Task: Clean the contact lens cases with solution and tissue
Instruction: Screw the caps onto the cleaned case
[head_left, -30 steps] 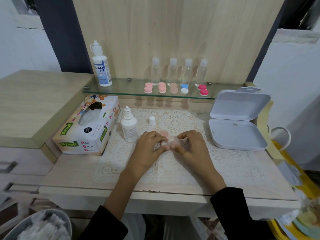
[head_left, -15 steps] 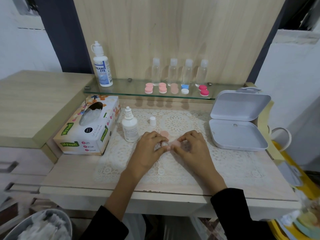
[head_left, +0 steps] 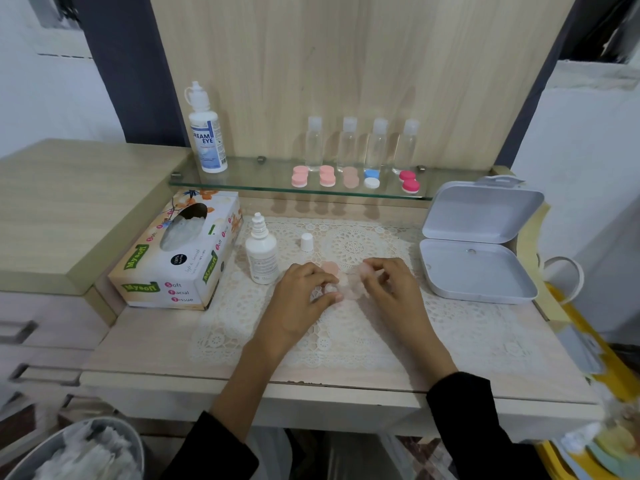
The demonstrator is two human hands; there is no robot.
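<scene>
Lens case (head_left: 351,287), pale pink and blurred, lay between my two hands over the lace mat (head_left: 346,336) on the bench (head_left: 138,348). Left hand (head_left: 301,299) pinched its left end; right hand (head_left: 391,289) curled round the other, both grips clamped.

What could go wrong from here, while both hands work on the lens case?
1. The small white bottle stands uncapped right beside the left hand; a nudge may tip it and spill solution on the lace mat.
2. Its cap and a pink lid sit loose just behind the hands and may get knocked away.
3. The lens case, pinched between the left hand and the right hand, is small; it may slip out.
</scene>
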